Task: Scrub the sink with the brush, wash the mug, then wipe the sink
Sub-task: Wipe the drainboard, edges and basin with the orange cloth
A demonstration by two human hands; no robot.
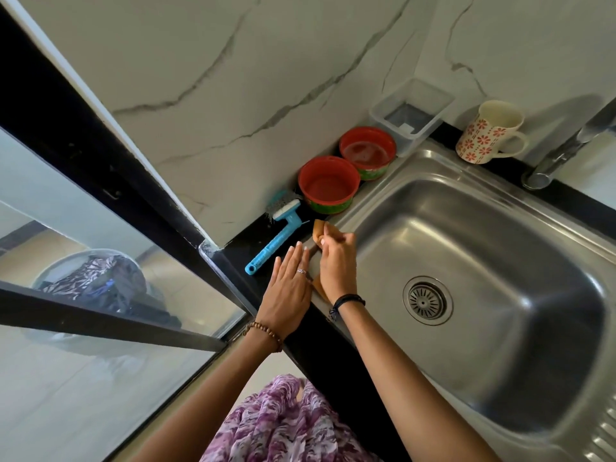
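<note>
The steel sink [383, 195] fills the right half, its drain [427, 300] at the basin's bottom. A blue brush [276, 233] lies on the dark counter left of the sink. A cream mug with red flowers [488, 133] stands upright behind the sink, near the tap [566, 145]. My right hand [336, 261] pinches an orange-brown cloth [319, 230] at the sink's left rim; most of the cloth is hidden under the hand. My left hand [290, 285] lies flat with straight fingers on the counter edge beside it, just right of the brush handle.
Two red round tubs [328, 183] [366, 151] and a clear plastic box [411, 111] line the marble wall behind the brush. A black-framed glass window [100, 228] runs along the left.
</note>
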